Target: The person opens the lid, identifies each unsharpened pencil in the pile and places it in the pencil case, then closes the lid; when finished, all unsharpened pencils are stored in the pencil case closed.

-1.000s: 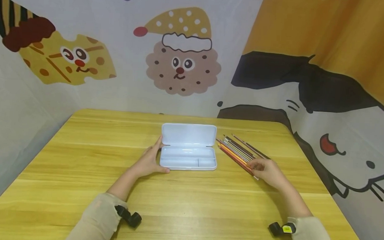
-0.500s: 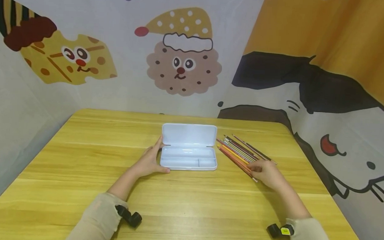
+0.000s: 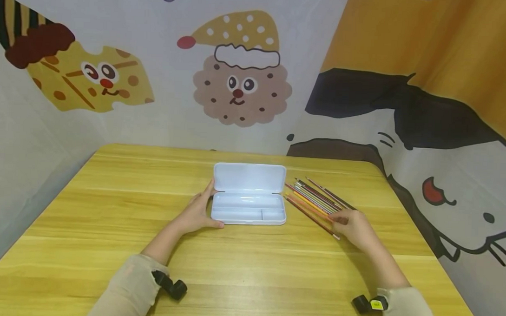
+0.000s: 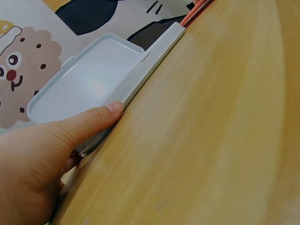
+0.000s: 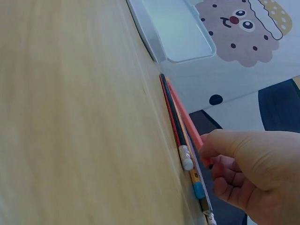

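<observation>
A white pencil case lies open on the table with its lid raised at the back; its compartments hold nothing. My left hand grips the left end of the case, the thumb on the front corner and the fingers along the side. To the right of the case, pencils lie slanting in a loose bundle. My right hand pinches an orange-red pencil near its end, raised slightly off the others in the right wrist view. A dark red pencil with a white end lies apart in front.
A brown pencil lies apart at the bundle's far side. The wooden table ends at the back against a cartoon-printed cloth. Black cameras are strapped at both wrists.
My right hand has drawn the orange-red pencil out from the near side of the bundle, and the dark red pencil now lies separate in front. My left hand has stayed on the case.
</observation>
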Available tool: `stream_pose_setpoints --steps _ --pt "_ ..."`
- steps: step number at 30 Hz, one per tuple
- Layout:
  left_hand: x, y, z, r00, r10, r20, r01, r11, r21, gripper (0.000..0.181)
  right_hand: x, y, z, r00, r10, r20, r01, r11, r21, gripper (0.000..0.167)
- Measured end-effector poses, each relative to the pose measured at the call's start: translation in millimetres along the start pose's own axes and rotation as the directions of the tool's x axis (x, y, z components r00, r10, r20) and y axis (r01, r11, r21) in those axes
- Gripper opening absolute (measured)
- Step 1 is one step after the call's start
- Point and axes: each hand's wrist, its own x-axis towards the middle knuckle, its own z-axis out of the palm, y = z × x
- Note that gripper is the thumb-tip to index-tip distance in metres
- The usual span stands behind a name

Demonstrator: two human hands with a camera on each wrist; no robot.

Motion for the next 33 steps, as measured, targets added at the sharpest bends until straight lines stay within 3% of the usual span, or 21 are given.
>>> stream_pose_setpoints --steps 14,22,27,33 --pt "-0.7 1.8 -0.9 1.000 0.014 -0.001 -0.014 1.000 0.005 0.138 -3.5 -5.1 -13.2 0.994 -0.019 -0.107 0.022 0.999 0.026 0.021" --pt "-0.7 2.8 -2.4 1.000 0.011 0.004 -0.011 1.000 0.009 0.138 -1.6 -13.9 -18.8 0.967 -0.150 -0.206 0.154 0.988 0.003 0.023" --pt "-0.6 3.1 -2.3 1.000 0.011 -0.002 -0.011 1.000 0.012 0.138 3.2 -28.5 -16.6 0.951 -0.229 -0.209 0.238 0.971 0.022 0.024" --pt "-1.1 4.2 -1.6 1.000 0.017 -0.002 -0.017 1.000 -0.004 0.138 12.0 -41.7 -7.4 0.955 -0.249 -0.163 0.260 0.965 0.045 0.022"
